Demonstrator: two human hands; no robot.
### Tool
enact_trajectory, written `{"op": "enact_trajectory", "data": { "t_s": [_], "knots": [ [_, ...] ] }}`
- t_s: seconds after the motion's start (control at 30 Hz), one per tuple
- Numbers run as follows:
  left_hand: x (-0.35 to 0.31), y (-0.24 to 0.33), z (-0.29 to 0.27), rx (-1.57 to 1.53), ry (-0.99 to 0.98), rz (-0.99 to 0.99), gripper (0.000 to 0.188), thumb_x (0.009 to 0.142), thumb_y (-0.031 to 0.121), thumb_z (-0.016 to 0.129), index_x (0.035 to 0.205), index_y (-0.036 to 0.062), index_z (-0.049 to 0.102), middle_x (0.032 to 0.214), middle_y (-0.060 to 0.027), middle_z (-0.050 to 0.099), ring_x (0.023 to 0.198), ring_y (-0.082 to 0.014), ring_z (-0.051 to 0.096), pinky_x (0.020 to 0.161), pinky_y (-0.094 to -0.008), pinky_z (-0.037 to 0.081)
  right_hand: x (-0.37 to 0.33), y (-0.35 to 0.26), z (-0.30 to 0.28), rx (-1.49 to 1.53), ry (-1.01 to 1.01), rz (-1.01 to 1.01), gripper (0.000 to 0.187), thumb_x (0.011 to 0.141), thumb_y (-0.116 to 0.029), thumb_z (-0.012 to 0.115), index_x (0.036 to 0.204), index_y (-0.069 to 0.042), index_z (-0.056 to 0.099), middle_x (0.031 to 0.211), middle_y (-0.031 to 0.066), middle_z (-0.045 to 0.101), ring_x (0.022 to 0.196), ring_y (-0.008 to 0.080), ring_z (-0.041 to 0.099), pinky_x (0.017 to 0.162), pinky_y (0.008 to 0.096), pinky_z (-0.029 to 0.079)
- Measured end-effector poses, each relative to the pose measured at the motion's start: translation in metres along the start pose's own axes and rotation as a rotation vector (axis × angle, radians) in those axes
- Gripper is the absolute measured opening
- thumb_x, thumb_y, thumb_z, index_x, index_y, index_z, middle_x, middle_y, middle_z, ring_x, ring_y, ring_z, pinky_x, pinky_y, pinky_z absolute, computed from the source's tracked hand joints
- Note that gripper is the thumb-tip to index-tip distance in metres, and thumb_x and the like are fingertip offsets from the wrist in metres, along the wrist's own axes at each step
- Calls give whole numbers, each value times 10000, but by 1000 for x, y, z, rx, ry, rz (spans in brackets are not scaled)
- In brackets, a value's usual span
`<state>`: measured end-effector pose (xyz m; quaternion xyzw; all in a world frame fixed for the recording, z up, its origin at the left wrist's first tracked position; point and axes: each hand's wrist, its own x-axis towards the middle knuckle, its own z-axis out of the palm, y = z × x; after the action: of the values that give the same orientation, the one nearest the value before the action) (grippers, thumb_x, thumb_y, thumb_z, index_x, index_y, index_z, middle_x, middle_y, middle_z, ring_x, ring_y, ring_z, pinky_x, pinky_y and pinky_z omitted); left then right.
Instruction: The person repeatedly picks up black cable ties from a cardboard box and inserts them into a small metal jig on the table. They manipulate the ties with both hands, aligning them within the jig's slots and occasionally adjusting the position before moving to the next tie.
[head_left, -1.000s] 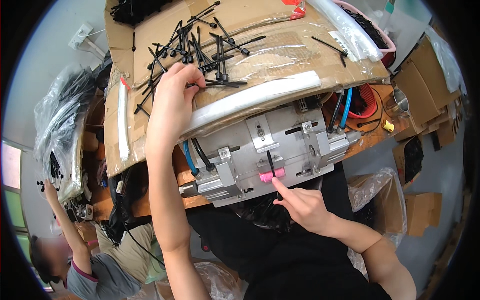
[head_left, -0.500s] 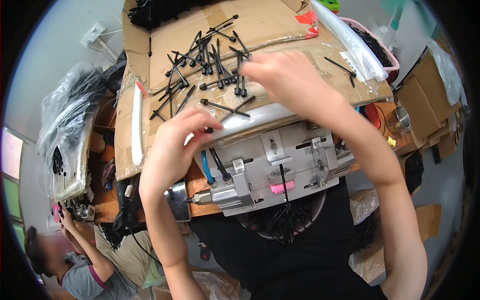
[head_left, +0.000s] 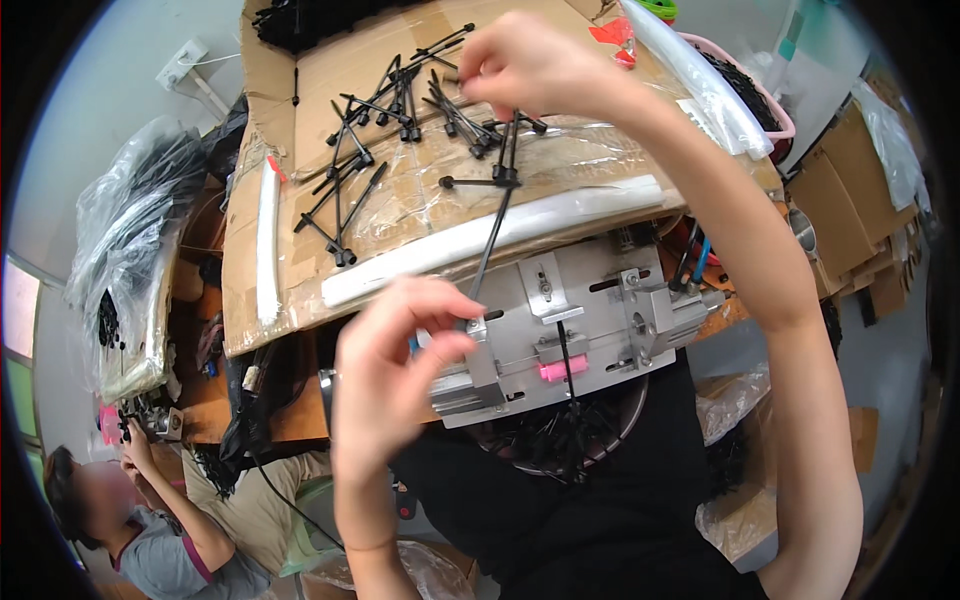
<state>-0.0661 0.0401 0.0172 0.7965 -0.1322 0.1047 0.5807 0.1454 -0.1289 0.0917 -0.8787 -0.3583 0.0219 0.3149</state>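
My left hand (head_left: 395,365), slightly blurred, is in front of the metal fixture (head_left: 590,290). Its thumb and fingers are closed on a thin black rod (head_left: 492,235) with a knobbed end, which slants up toward the cardboard. Over the far part of the cardboard, my right hand (head_left: 540,70) has its fingers curled together above a pile of similar black rods (head_left: 400,105). Whatever its fingertips pinch is hidden. Another black rod (head_left: 567,350) stands in the fixture, passing a pink piece (head_left: 564,369).
The flattened cardboard box (head_left: 400,215) has plastic-wrapped edges. Below the fixture, a round bowl (head_left: 635,420) holds more black rods. A pink basket (head_left: 785,130) is at the right. At lower left, another person (head_left: 190,540) works at a similar bench.
My left hand has come right and nearer, now with a black rod in it. My right hand has shifted farther away over the pile, and some rods have been displaced.
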Motion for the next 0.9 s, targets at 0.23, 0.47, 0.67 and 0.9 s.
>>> {"op": "enact_trajectory", "data": {
  "t_s": [0.23,0.47,0.67,0.9],
  "knots": [
    [-93,-18,121,669,-15,133,748,732,-49,751,1413,-75,442,965,-133,556,852,-277,517,793,-374,461,-103,-7,-41,623,324,75,345,934,-159,668,1181,74,606,979,207,712,879,250,728,679,285,597],
    [-90,-29,145,845,-57,28,711,771,-29,711,1414,-89,414,972,-129,526,879,-283,515,780,-377,451,-170,28,-33,674,462,-81,279,1037,-154,497,1238,23,573,976,146,707,850,176,716,485,192,497],
    [-84,-29,141,851,-99,15,713,776,-33,700,1425,-82,408,958,-128,513,869,-285,507,783,-387,452,-208,6,4,572,546,-132,180,961,-119,602,1049,35,569,959,208,691,780,211,683,488,237,527],
    [-79,-24,131,719,-95,4,744,772,36,747,1437,-43,421,1005,-138,538,901,-294,522,796,-393,461,-270,6,92,327,288,-29,346,752,40,771,1080,15,664,892,144,681,712,247,655,606,306,521]
  ]
}}
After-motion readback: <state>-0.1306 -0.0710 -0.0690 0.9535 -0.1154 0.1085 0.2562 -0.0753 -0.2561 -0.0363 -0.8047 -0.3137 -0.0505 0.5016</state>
